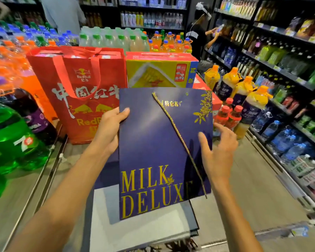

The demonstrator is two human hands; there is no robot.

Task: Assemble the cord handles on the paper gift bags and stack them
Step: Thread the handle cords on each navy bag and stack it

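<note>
Flat navy paper gift bag point(153, 142), smooth-faced, printed in gold with "MILK DELUX", held up in front of a red carrier bag point(76, 84). Twisted gold cord point(178, 135) fixed near the top edge, slanting straight down the front. Left hand point(109, 128) gripping the upper left edge, thumb in front; right hand point(220, 148) spread-fingered by the right edge, perhaps touching.

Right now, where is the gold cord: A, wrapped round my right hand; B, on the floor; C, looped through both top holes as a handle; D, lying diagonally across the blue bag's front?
D: the gold cord runs slantwise over the front of the blue bag, from near its top edge to the lower right corner.
</note>
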